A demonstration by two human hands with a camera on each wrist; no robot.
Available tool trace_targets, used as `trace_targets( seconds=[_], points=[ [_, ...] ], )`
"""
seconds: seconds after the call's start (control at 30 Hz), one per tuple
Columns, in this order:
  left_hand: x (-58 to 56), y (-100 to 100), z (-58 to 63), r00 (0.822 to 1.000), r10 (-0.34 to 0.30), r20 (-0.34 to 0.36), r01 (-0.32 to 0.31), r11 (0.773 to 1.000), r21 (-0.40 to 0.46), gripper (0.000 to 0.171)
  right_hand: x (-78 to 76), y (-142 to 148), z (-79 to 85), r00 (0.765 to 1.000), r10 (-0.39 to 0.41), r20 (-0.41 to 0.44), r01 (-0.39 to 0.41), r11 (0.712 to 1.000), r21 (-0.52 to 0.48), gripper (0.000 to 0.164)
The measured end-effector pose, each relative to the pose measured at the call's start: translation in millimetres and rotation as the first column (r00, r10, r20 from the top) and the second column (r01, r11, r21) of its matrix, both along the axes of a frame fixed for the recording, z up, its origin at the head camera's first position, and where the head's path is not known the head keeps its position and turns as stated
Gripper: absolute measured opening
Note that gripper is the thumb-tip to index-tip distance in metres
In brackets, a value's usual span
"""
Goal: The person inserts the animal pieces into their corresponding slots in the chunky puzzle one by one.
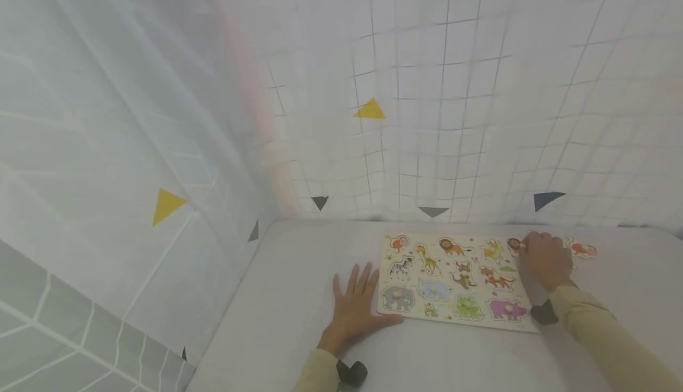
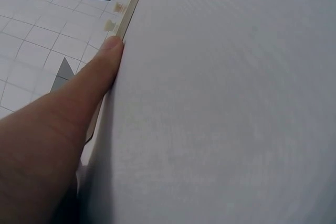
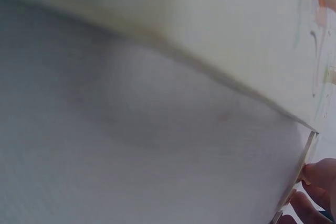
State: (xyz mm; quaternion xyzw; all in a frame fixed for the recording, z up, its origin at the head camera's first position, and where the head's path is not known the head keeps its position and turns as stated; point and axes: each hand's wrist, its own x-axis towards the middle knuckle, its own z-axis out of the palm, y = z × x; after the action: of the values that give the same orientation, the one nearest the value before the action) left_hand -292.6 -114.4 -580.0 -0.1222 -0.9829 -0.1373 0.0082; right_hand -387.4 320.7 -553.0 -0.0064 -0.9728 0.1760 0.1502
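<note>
A flat wooden animal puzzle board (image 1: 427, 238) with knobbed pieces lies on the white table in the head view. My left hand (image 1: 354, 308) rests spread at its lower left corner, its thumb (image 2: 100, 69) along the near edge. Beyond the upper right corner, my right hand (image 1: 546, 260) is curled down over the table; in the right wrist view its fingers (image 3: 317, 177) pinch at a thin flat puzzle piece, mostly hidden. A lion-like piece (image 1: 514, 244) shows just left of that hand, and a monkey piece (image 1: 583, 248) lies to its right.
A purple hippo (image 1: 507, 310), a green frog (image 1: 468, 307) and a grey elephant (image 1: 398, 299) line the board's near side. White sheeting with a grid and a yellow triangle (image 1: 370, 109) rises behind the table (image 1: 277, 297).
</note>
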Motion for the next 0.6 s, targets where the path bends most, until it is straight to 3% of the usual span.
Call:
trace_targets(
  seconds=[0.37,0.6],
  points=[
    [-1.4,1.6,0.4,1.000,0.009,0.020,-0.009,1.000,-0.023,0.118,-2.1,-0.4,3.2,0.996,0.015,-0.084,-0.016,1.000,-0.012,0.026],
    [-0.6,1.3,2.6,0.999,0.006,0.034,-0.006,1.000,-0.001,0.118,-1.4,-6.2,5.8,0.986,0.091,-0.138,-0.098,0.994,-0.047,0.023]
  ],
)
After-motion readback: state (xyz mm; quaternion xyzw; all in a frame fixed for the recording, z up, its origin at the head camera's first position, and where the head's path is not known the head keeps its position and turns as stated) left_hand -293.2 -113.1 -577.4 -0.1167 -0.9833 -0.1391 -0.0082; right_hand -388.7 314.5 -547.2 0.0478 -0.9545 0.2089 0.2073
